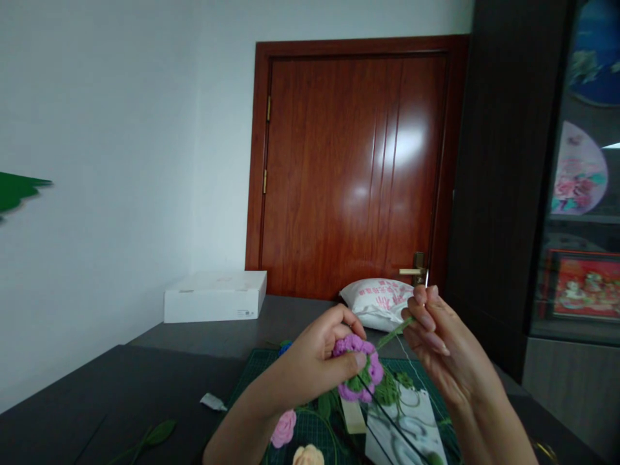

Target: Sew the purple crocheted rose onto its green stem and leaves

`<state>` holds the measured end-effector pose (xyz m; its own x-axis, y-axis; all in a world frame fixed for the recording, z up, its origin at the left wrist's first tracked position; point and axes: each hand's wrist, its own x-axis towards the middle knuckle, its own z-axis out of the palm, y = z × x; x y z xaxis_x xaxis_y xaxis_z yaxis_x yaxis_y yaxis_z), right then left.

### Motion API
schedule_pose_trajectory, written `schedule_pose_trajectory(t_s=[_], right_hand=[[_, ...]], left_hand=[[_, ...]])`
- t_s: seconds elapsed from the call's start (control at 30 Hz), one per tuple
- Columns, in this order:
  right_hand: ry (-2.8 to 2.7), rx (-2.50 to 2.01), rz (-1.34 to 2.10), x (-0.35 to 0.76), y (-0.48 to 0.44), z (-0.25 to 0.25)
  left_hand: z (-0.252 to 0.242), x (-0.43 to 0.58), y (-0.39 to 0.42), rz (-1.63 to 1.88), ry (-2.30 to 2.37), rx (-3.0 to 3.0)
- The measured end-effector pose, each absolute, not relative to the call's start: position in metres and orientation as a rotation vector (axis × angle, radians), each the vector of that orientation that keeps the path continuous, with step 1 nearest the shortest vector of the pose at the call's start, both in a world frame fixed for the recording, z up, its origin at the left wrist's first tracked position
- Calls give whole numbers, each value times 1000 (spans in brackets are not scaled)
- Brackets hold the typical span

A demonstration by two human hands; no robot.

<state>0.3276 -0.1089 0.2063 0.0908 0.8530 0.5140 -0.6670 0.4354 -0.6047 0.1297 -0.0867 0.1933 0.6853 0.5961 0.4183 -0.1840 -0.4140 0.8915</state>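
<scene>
A purple crochet flower [375,369] with a green centre sits pinched in my left hand [312,365], the thumb pressed on the green part. From the flower a dark thin stem [387,416] runs down to the lower right. My right hand [445,345], raised on the right, grips a thin metal needle [427,278] whose shiny end sticks up above the fingertips. Between the flower and my right fingers a green yarn strand [394,333] stretches taut. Below the hands lies a tangle of green yarn [386,391], partly behind the flower.
A green cutting mat [249,372] covers part of the dark table, bearing a pink crochet flower [283,428] and a cream one [309,455]. At the back stand a white box [213,303] and a white bag [375,302]. A green leaf [161,433] lies front left.
</scene>
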Motion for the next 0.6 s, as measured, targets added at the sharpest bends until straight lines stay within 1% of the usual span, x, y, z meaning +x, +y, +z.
schedule_pose_trajectory(t_s=[0.3, 0.47, 0.6], right_hand=[[-1203, -412, 958, 324, -115, 207], [-1094, -359, 920, 330, -117, 208], [-1007, -289, 956, 330, -118, 210]], left_hand=[[198, 125, -86, 996, 202, 1791], [202, 120, -86, 1115, 171, 1865], [205, 116, -85, 1095, 175, 1892]])
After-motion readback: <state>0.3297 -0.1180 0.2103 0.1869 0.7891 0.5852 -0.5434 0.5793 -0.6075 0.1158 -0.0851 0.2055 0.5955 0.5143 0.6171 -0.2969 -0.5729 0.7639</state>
